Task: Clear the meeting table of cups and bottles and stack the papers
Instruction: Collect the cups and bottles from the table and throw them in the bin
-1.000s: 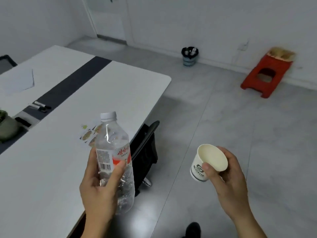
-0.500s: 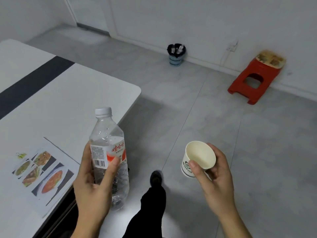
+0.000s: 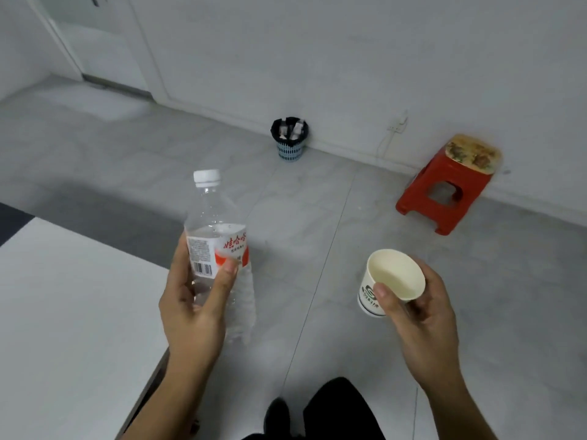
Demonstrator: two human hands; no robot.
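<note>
Bottle (image 3: 219, 249) gripped in left hand (image 3: 193, 306), cup (image 3: 392, 281) pinched in right hand (image 3: 422, 309); disposal step; next: carry both to bin (image 3: 289, 139).

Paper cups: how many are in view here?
1. The paper cup is pinched at its rim by the right hand, over the floor. The white bits in the wastebasket are too small to identify.

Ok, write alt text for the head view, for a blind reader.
The left hand grips a capped bottle and the right hand holds a paper cup, over grey floor beside a white table. A bin and a red stool stand by the far wall.
</note>
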